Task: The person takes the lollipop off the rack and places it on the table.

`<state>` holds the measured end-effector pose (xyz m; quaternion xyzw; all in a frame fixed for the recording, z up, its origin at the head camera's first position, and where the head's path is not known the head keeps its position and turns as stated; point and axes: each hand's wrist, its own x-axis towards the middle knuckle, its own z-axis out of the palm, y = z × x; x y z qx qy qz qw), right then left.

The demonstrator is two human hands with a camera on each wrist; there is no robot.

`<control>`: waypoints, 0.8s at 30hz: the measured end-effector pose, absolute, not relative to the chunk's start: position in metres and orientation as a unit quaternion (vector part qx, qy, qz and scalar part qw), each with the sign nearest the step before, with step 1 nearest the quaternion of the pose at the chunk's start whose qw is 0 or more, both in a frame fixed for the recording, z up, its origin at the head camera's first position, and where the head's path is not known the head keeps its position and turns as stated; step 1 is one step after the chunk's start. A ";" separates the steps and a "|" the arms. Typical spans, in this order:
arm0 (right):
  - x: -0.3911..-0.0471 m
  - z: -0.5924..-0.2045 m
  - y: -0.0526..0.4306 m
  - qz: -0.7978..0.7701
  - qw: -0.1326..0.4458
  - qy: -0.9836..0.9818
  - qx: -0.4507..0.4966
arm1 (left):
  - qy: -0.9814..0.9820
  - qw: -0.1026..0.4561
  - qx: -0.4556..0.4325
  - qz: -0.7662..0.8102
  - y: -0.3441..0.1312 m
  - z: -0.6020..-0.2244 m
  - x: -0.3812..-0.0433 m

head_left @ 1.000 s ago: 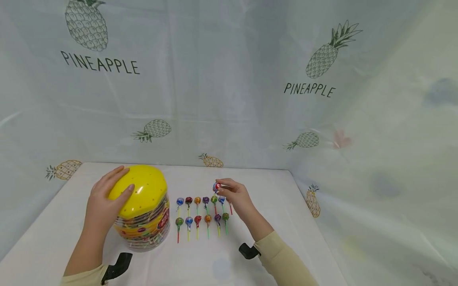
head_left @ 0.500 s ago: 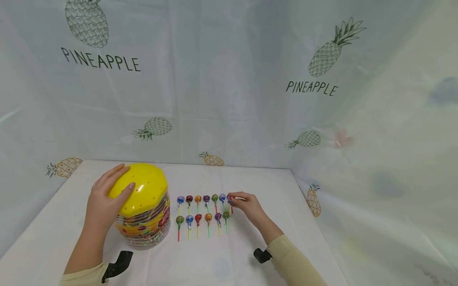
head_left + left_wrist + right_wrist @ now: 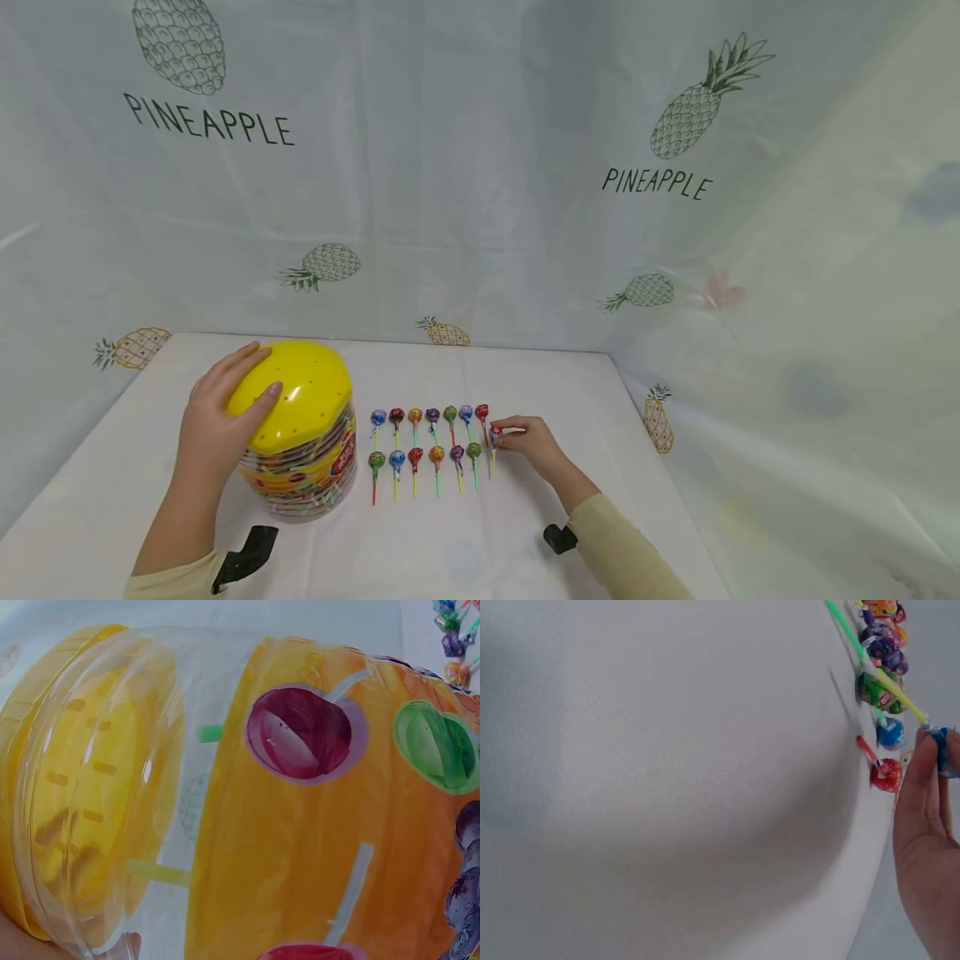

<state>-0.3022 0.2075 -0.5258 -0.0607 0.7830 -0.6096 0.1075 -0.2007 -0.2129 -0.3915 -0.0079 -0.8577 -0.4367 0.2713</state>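
Note:
A clear plastic jar [image 3: 311,492] with a yellow lid [image 3: 303,396] and a bright fruit-patterned wrap stands at the left of the table. My left hand [image 3: 213,417] rests on the lid's left side, thumb and fingers spread over it. At the right end of two rows of wrapped lollipops [image 3: 416,415], my right hand [image 3: 534,442] pinches a blue lollipop [image 3: 495,433] by its head. Its yellow stick points toward the rows' near side in the head view. Just behind it lies a red lollipop [image 3: 482,412], the last of the far row.
The white table [image 3: 420,558] ends at a hanging pineapple-print curtain [image 3: 480,208] behind and at the right. The near row of lollipops [image 3: 437,455] runs to the right of the jar, its sticks pointing toward the person.
My right hand has brought the blue lollipop down and right, from above the far row to the near row's right end. The left hand has stayed on the lid.

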 end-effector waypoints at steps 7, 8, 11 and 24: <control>-0.303 -0.537 0.204 -0.543 0.107 0.833 -0.020 | -0.858 0.270 -0.008 -0.437 -0.213 -0.392 -0.200; -0.304 -0.539 0.204 -0.533 0.107 0.839 -0.020 | -0.858 0.270 -0.008 -0.438 -0.213 -0.392 -0.200; -0.303 -0.544 0.204 -0.506 0.106 0.856 -0.025 | -0.858 0.267 -0.007 -0.440 -0.213 -0.391 -0.199; -0.307 -0.547 0.198 -0.434 0.097 0.894 -0.049 | -0.857 0.267 -0.014 -0.441 -0.215 -0.390 -0.197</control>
